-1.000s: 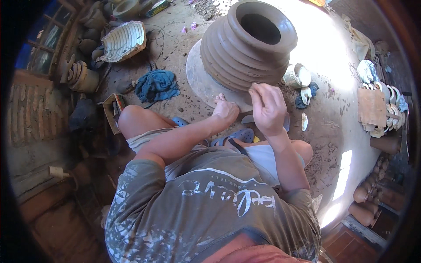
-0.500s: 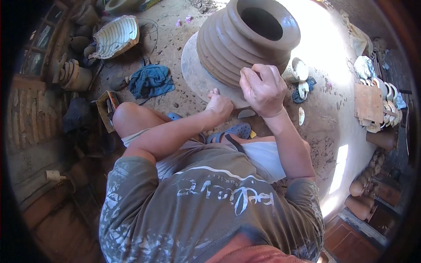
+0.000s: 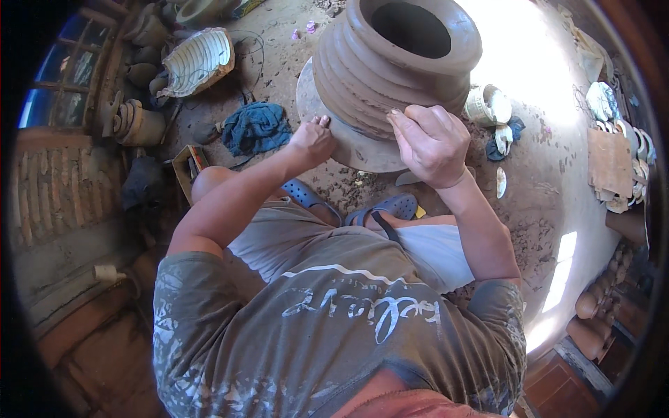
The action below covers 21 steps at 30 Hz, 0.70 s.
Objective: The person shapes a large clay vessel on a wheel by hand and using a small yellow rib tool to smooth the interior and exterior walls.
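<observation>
A large wet clay pot (image 3: 376,76) with a ribbed wall and a wide dark mouth stands upright on a round, clay-smeared wheel head (image 3: 362,155). My left hand (image 3: 311,145) is closed at the wheel head's near left edge, its fingertips curled over the rim. Close against the pot's lower near right wall is my right hand (image 3: 435,146), thumb and fingers pinched together. Whether anything small sits in that pinch cannot be made out. My right hand hides part of the pot's base and of the wheel head.
A blue cloth (image 3: 256,129) lies on the floor at left, near a ribbed white mould-like piece (image 3: 198,63). A small open box (image 3: 187,171) sits by my left knee. Right of the pot stands a bucket (image 3: 488,104) with a rag (image 3: 504,138) beside it. Several pots (image 3: 589,334) line the right wall.
My left hand has moved left and away from me along the wheel head's rim. My right hand stays close to the pot's wall, still pinched. The whole view has shifted slightly.
</observation>
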{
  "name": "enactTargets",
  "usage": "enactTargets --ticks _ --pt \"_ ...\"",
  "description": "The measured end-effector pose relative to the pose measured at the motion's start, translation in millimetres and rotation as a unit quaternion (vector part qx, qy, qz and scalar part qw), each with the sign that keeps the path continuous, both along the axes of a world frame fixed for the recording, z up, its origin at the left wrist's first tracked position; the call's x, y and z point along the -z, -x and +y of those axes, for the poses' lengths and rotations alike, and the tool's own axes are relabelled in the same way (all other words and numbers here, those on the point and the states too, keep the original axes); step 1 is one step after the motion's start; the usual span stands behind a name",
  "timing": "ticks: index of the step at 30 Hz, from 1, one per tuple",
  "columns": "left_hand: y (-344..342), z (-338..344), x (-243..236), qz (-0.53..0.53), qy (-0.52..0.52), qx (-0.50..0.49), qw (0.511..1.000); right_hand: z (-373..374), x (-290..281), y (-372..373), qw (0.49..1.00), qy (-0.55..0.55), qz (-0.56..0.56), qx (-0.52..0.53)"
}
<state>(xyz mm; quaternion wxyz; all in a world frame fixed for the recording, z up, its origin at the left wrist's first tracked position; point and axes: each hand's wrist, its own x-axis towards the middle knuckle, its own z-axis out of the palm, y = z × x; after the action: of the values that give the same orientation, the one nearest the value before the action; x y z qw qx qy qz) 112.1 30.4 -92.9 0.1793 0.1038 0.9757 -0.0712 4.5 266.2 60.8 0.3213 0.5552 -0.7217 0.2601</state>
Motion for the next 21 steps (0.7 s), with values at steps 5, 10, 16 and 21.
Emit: enactTargets --ticks 5,10,16,21 --pt "14 -31 -2 -0.007 -0.007 0.011 1.0 17 7 14 1.0 0.008 -0.01 -0.018" --pt "23 -47 -12 -0.048 -0.005 0.025 0.999 46 6 32 0.999 0.011 -0.039 -0.018" --pt "6 -38 13 0.042 -0.016 0.064 0.997 75 41 44 0.922 0.217 -0.31 0.088" --pt "-12 24 2 0.017 -0.01 0.028 0.999 56 16 30 0.728 0.257 -0.622 0.129"
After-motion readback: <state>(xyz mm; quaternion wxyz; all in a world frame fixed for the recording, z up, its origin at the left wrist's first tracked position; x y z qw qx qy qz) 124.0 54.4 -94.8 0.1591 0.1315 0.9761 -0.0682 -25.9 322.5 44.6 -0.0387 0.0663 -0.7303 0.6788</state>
